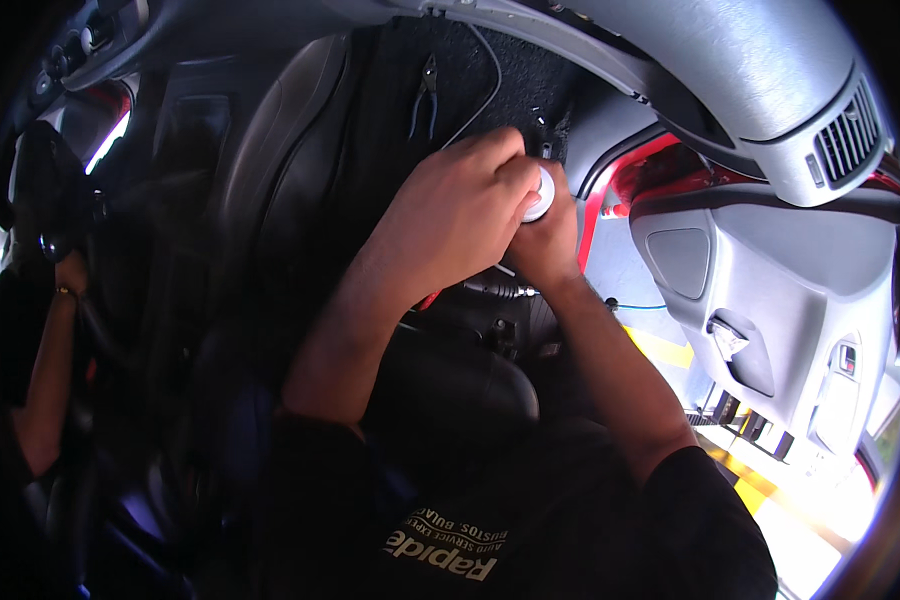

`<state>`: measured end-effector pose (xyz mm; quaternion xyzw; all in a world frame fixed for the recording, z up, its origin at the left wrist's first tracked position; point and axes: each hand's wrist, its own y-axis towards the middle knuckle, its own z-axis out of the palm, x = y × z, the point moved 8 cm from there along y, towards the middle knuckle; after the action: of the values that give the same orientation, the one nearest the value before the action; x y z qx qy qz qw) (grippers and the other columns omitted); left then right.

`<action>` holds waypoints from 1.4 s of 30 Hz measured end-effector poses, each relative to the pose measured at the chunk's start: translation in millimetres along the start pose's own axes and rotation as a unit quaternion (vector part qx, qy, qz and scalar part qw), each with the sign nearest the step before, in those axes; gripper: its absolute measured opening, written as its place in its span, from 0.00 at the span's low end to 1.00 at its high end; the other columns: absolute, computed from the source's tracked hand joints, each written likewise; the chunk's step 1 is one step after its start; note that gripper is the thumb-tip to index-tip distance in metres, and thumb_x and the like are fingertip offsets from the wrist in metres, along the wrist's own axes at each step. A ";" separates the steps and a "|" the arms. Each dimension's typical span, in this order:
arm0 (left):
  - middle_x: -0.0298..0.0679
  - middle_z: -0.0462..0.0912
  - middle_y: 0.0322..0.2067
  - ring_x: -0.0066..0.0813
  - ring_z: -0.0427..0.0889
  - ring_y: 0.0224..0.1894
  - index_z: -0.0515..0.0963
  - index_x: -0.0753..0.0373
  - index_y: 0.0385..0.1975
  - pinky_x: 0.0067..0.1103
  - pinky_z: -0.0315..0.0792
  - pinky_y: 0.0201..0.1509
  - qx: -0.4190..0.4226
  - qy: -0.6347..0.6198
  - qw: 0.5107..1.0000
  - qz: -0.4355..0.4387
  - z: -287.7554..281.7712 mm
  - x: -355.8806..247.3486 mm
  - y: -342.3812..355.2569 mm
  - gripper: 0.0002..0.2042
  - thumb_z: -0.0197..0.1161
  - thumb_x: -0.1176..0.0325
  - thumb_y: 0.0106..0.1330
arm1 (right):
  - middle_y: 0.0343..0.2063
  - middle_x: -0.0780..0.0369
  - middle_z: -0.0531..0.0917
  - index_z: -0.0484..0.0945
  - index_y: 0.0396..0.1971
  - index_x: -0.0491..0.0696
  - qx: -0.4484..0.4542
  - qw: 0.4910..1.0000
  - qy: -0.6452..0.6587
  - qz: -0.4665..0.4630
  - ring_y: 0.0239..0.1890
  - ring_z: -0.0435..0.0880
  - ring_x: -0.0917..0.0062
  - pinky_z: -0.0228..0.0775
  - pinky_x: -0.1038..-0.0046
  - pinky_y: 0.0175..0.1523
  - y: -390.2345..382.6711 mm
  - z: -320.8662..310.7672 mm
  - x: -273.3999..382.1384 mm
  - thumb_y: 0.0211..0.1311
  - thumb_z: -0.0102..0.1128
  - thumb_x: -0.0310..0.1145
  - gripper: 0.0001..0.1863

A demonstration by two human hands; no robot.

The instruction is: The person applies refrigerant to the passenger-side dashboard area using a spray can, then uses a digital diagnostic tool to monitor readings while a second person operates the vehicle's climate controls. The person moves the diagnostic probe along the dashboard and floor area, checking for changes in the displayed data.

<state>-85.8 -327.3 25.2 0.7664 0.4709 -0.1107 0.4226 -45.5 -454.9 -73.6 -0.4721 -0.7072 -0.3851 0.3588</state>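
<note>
Black shirt (pixel 570 480) nearest, pale lettering (pixel 448 545) across chest. Grey door panel (pixel 770 275) at right, swung open. Left hand (pixel 460 205) at centre, fingers bent; right hand (pixel 550 245) just beside it. Hollow door pocket (pixel 755 372) holds white piece (pixel 728 340) (what kind, cannot tell). Blue-handled pliers (pixel 426 98) lie on dark floor (pixel 525 65), near hands. White round-topped thing (pixel 543 202) between hands — right hand closed around it, left hand gripping it at near edge; most of its body hidden.

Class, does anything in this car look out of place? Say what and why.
Perhaps the pliers: they lie loose on the dark floor beyond the left hand, an odd spot for a tool. A thin cable trails nearby.
</note>
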 end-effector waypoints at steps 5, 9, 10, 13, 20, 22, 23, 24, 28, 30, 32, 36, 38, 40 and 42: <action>0.42 0.77 0.34 0.42 0.81 0.33 0.76 0.66 0.33 0.32 0.77 0.37 0.030 -0.014 0.999 -0.022 4.6 6.9 -2.3 0.06 0.68 0.76 0.61 | 0.40 0.52 0.86 0.74 0.48 0.44 -0.003 1.000 0.013 0.023 0.44 0.89 0.63 0.80 0.65 0.49 -1.7 6.5 -8.0 0.48 0.82 0.34 0.30; 0.39 0.80 0.33 0.28 0.83 0.32 0.79 0.66 0.35 0.23 0.77 0.36 0.019 -0.182 0.979 -0.090 -9.6 13.7 2.7 0.06 0.69 0.79 0.62 | 0.40 0.52 0.87 0.74 0.48 0.44 0.002 1.000 0.003 0.011 0.44 0.89 0.61 0.80 0.65 0.49 3.0 1.9 -7.9 0.47 0.81 0.32 0.29; 0.38 0.81 0.32 0.25 0.83 0.32 0.79 0.66 0.36 0.21 0.77 0.36 0.006 -0.194 0.974 -0.116 -12.2 18.3 3.9 0.06 0.69 0.78 0.62 | 0.40 0.52 0.87 0.75 0.47 0.44 0.009 0.999 0.023 0.027 0.44 0.89 0.60 0.80 0.65 0.49 4.0 1.8 -9.2 0.46 0.81 0.32 0.29; 0.37 0.83 0.29 0.19 0.83 0.30 0.81 0.68 0.36 0.17 0.75 0.32 -0.042 -0.207 0.966 -0.152 -17.8 34.1 2.6 0.06 0.71 0.77 0.63 | 0.38 0.54 0.86 0.75 0.45 0.45 0.010 0.999 0.039 0.018 0.42 0.89 0.61 0.80 0.64 0.47 5.9 3.1 1.0 0.45 0.80 0.29 0.27; 0.39 0.83 0.24 0.21 0.84 0.25 0.82 0.68 0.28 0.18 0.75 0.29 0.020 -0.165 0.972 -0.163 -6.6 34.8 -3.0 0.03 0.70 0.80 0.56 | 0.38 0.53 0.84 0.76 0.43 0.46 0.018 0.998 0.010 -0.055 0.42 0.87 0.55 0.79 0.61 0.47 -0.8 5.8 9.0 0.44 0.80 0.28 0.25; 0.40 0.83 0.23 0.23 0.85 0.24 0.81 0.68 0.27 0.19 0.76 0.30 0.041 -0.118 0.980 -0.157 -4.9 34.1 -2.4 0.03 0.69 0.79 0.54 | 0.37 0.53 0.84 0.76 0.43 0.45 0.028 0.997 -0.014 -0.069 0.41 0.87 0.55 0.79 0.61 0.46 -0.9 3.6 6.1 0.44 0.80 0.27 0.26; 0.40 0.83 0.23 0.23 0.85 0.24 0.81 0.68 0.26 0.20 0.77 0.30 0.052 -0.094 0.983 -0.152 -2.4 35.0 -1.8 0.03 0.69 0.79 0.53 | 0.37 0.53 0.84 0.76 0.43 0.45 0.028 0.997 -0.016 -0.073 0.41 0.87 0.55 0.79 0.60 0.46 -0.6 3.1 2.5 0.44 0.80 0.27 0.26; 0.40 0.84 0.23 0.24 0.85 0.24 0.81 0.69 0.26 0.20 0.77 0.30 0.055 -0.091 0.982 -0.155 0.7 37.0 -2.8 0.04 0.70 0.78 0.54 | 0.37 0.53 0.84 0.76 0.44 0.45 0.028 0.996 -0.018 -0.077 0.41 0.87 0.55 0.79 0.60 0.46 -1.9 3.1 -0.1 0.43 0.80 0.27 0.26; 0.40 0.85 0.27 0.28 0.87 0.29 0.84 0.68 0.33 0.22 0.79 0.34 0.041 -0.150 0.973 -0.170 14.4 54.2 -7.4 0.12 0.78 0.69 0.54 | 0.40 0.54 0.86 0.76 0.43 0.44 0.035 0.999 -0.001 0.015 0.42 0.89 0.62 0.80 0.65 0.47 -4.0 4.1 -12.8 0.45 0.80 0.27 0.25; 0.41 0.85 0.34 0.30 0.87 0.36 0.83 0.66 0.41 0.24 0.79 0.39 0.018 -0.184 0.970 -0.160 14.8 57.8 -5.6 0.19 0.81 0.64 0.53 | 0.41 0.55 0.87 0.74 0.46 0.44 0.019 1.000 0.011 0.014 0.44 0.89 0.67 0.80 0.67 0.49 1.6 2.1 -11.5 0.48 0.80 0.28 0.27; 0.42 0.85 0.43 0.32 0.87 0.45 0.82 0.64 0.51 0.25 0.80 0.46 -0.014 -0.189 0.973 -0.132 10.0 53.9 -0.7 0.28 0.83 0.59 0.53 | 0.40 0.56 0.86 0.72 0.49 0.44 0.004 1.000 0.026 0.009 0.44 0.89 0.69 0.80 0.67 0.49 12.9 -4.9 -4.5 0.49 0.80 0.28 0.29; 0.46 0.80 0.56 0.36 0.81 0.58 0.74 0.66 0.61 0.31 0.77 0.58 0.039 -0.224 0.960 -0.162 35.8 58.8 -8.0 0.36 0.83 0.57 0.54 | 0.50 0.55 0.81 0.62 0.57 0.42 0.033 0.998 0.037 -0.037 0.52 0.85 0.70 0.77 0.69 0.55 33.8 -1.5 15.9 0.52 0.81 0.30 0.39; 0.43 0.83 0.53 0.31 0.82 0.55 0.74 0.68 0.60 0.30 0.78 0.58 0.025 -0.308 0.930 -0.201 37.6 69.7 -8.5 0.33 0.81 0.60 0.58 | 0.52 0.55 0.78 0.61 0.58 0.41 0.062 0.996 0.037 -0.046 0.54 0.82 0.69 0.75 0.68 0.58 44.4 5.4 26.0 0.52 0.80 0.29 0.39; 0.41 0.84 0.51 0.28 0.83 0.53 0.74 0.68 0.60 0.28 0.78 0.58 0.013 -0.325 0.915 -0.238 32.5 80.4 -9.3 0.31 0.79 0.62 0.60 | 0.54 0.52 0.74 0.62 0.59 0.41 0.087 0.994 0.046 -0.052 0.57 0.79 0.65 0.72 0.65 0.63 47.4 13.2 34.4 0.50 0.78 0.25 0.39; 0.39 0.87 0.45 0.25 0.86 0.49 0.76 0.67 0.57 0.25 0.80 0.53 0.002 -0.297 0.924 -0.240 26.7 81.2 -8.6 0.26 0.78 0.64 0.62 | 0.55 0.49 0.73 0.60 0.65 0.39 0.084 0.990 -0.026 -0.106 0.61 0.75 0.58 0.68 0.61 0.67 50.8 16.8 32.2 0.47 0.77 0.22 0.45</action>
<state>-43.6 -294.6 -42.1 0.5632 0.4936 -0.4322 0.5024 -9.6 -414.4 -42.5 -0.3723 -0.7921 -0.3476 0.3365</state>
